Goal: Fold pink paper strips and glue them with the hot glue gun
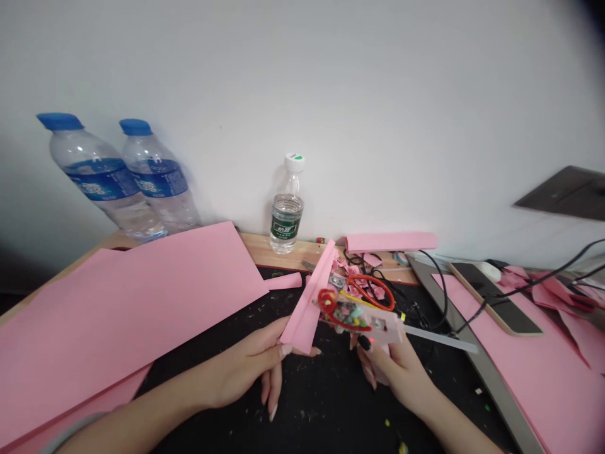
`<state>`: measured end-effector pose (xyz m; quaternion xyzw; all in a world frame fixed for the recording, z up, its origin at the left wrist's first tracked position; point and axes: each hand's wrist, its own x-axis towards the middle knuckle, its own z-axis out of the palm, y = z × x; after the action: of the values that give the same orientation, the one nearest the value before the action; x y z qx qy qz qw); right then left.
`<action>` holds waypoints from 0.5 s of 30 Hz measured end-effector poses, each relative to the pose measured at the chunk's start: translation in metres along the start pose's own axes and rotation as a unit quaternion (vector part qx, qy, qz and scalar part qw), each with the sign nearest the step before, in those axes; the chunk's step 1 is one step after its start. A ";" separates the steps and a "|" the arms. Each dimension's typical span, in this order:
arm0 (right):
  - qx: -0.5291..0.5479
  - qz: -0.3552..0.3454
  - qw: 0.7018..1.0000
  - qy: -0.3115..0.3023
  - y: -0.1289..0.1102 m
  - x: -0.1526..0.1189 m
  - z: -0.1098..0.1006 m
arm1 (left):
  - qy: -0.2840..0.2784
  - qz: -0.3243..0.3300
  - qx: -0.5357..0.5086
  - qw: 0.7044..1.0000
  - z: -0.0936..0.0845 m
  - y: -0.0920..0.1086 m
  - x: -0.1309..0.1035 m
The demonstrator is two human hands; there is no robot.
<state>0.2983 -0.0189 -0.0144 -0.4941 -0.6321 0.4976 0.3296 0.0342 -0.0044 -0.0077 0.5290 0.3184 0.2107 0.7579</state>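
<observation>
Your left hand (265, 362) is closed on the near end of a folded pink paper strip (311, 302), flat-faced, pleated lengthwise, slanting up over the black mat (222, 419). Your right hand (390, 362) is clamped round a pale pink glue gun (373, 323), its front crusted with lumpy coloured bits, a translucent glue stick (442, 338) out the back. Smooth pink sheets (155, 296) lie left; a clear plastic bottle (286, 221) stands far on the wooden desk (258, 247).

Folded pink paper (309, 302) hides part of the left hand (255, 366); the large pink sheet (142, 299) runs off the left edge, the dark wall panel (567, 194) off the right
</observation>
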 end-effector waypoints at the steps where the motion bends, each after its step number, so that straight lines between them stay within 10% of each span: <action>1: -0.008 -0.003 1.000 0.028 0.002 0.001 -0.002 | 0.000 -0.001 -0.004 1.000 0.000 0.001 0.000; 8: -0.275 -0.025 0.919 0.280 -0.001 0.015 -0.028 | 0.008 -0.014 -0.026 1.000 -0.008 0.001 -0.002; 15: -0.434 0.005 0.850 0.297 -0.008 0.027 -0.054 | 0.003 -0.067 -0.013 0.998 -0.028 0.010 -0.019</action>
<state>0.3372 0.0234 0.0067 -0.7147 -0.6529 0.0033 0.2507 0.0012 0.0055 0.0003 0.4957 0.3529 0.1652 0.7762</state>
